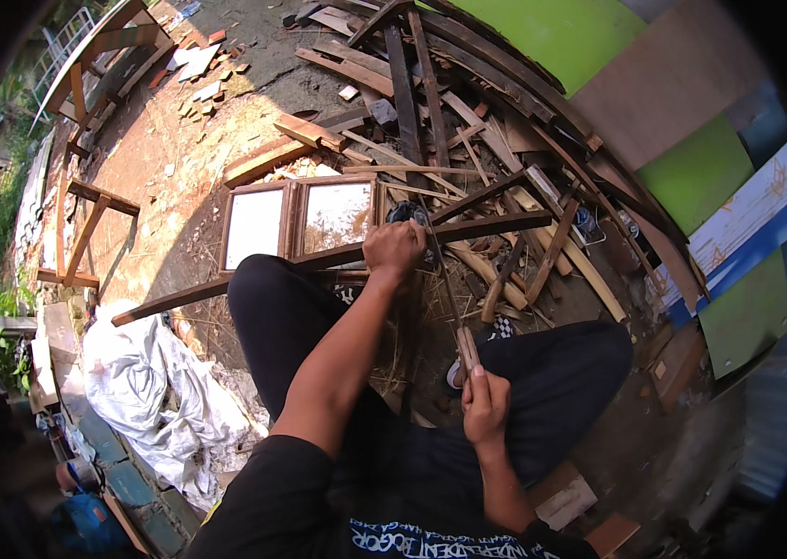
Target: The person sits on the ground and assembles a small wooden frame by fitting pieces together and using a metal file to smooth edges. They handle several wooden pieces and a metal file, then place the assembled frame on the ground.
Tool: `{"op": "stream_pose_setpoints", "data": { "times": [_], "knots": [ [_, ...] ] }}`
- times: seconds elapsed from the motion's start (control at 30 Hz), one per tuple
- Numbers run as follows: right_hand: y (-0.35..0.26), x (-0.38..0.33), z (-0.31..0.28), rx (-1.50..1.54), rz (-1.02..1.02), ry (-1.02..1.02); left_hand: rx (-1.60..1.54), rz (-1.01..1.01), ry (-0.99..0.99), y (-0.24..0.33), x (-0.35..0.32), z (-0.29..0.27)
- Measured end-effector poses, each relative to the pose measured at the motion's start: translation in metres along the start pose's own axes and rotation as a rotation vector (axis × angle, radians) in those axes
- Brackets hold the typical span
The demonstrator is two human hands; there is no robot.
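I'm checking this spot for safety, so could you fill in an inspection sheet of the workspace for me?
Surface: bare ground, partly sunlit, partly shaded.
Job's things: a dark wooden bar runs past the left knee, which partly hides it; a tool with a wooden handle has its thin blade reaching the bar.
Clutter: a wood pile ahead to the right; a crumpled white cloth at left.
Hands: left hand closed on the bar, close to the blade; right hand grips the handle.
Cables: nothing seen.
Surroundings: green panels at right.
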State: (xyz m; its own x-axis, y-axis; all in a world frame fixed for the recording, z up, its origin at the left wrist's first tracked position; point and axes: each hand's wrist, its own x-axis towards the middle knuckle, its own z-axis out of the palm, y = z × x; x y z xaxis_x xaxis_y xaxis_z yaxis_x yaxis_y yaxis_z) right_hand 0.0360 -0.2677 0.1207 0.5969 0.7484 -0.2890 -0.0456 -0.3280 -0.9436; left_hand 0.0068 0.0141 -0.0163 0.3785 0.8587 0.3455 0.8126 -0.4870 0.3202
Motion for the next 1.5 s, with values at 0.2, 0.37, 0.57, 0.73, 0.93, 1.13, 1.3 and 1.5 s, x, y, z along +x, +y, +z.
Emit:
{"op": "stream_pose_setpoints", "data": {
  "times": [0.2, 0.37, 0.57, 0.73, 0.93, 1.13, 1.3, 1.5],
  "knots": [
    [0.009, 0.057, 0.029, 0.007, 0.003, 0.033, 0.018, 0.073, 0.097, 0.000, -0.008, -0.005],
    [0.019, 0.023, 0.032, 0.101, 0.064, -0.007, -0.047, 0.228, 0.160, -0.006, -0.025, -0.008],
    [0.067, 0.038, 0.042, 0.127, -0.066, -0.010, -0.037, 0.069, 0.103, 0.000, -0.017, -0.008],
    [0.083, 0.048, 0.045, 0.221, -0.056, -0.042, 0.043, -0.154, -0.275, 0.009, 0.006, -0.027],
    [0.052, 0.058, 0.036, 0.214, 0.009, -0.056, -0.079, -0.041, -0.306, 0.002, 0.018, -0.032],
    [0.053, 0.058, 0.035, 0.036, -0.083, 0.001, -0.054, -0.017, -0.363, -0.002, 0.020, -0.024],
    [0.068, -0.021, 0.015, 0.128, -0.006, 0.050, -0.040, 0.009, -0.317, 0.001, 0.028, -0.022],
    [0.060, 0.021, 0.028, 0.050, -0.094, 0.098, -0.057, -0.029, -0.375, -0.001, 0.023, -0.025]
  ]
}}
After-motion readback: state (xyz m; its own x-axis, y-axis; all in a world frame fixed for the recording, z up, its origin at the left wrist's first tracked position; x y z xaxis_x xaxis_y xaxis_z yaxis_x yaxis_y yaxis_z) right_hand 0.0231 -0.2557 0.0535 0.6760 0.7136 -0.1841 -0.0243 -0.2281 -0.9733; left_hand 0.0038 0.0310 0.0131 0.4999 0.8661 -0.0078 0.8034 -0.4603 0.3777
